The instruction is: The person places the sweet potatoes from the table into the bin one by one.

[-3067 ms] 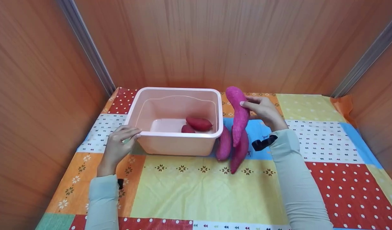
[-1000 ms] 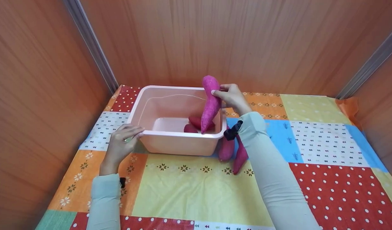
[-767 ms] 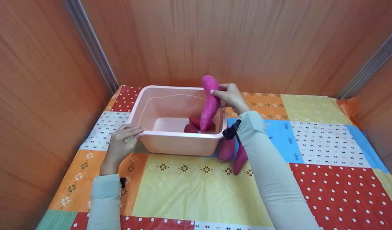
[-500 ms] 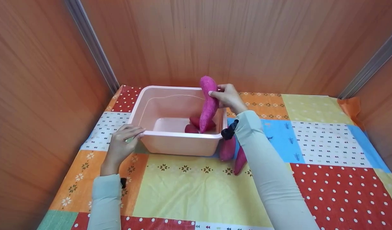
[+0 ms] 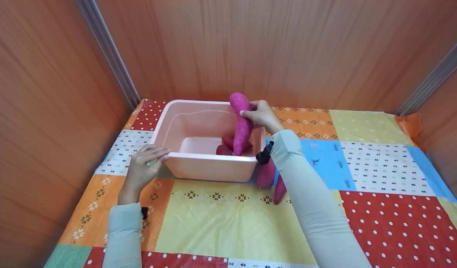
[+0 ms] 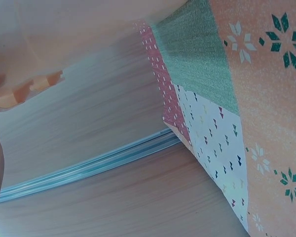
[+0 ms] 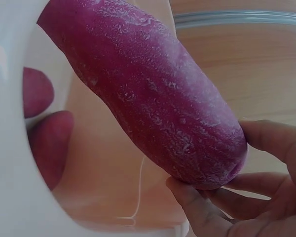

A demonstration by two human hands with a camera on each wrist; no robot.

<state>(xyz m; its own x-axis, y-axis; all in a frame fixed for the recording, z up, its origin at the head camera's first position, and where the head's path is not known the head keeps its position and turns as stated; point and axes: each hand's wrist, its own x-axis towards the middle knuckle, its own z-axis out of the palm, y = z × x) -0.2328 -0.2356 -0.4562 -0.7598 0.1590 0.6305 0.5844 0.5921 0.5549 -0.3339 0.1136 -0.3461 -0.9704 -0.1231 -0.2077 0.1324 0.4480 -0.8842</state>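
Patchwork cloth point(image 5: 232, 230) spreads between 3 wood-grain walls point(image 5: 258, 48). The left hand point(image 5: 143, 165) pinches the pink tub point(image 5: 209, 169) by its rim; the right hand point(image 5: 262, 116) grips a tilted sweet potato point(image 5: 242, 128).

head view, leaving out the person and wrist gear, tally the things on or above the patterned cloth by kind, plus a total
Pale pink rectangular plastic tub: 1
Reddish-pink tapered sweet potatoes: 5 (1 held, 2 inside, 2 beside the tub)
Total: 6

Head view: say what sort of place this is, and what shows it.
Probably a small booth or partitioned work corner: wood-grain panels rise on three sides, grey metal-looking strips run up the corners, and a patchwork-patterned cloth covers the surface between them.
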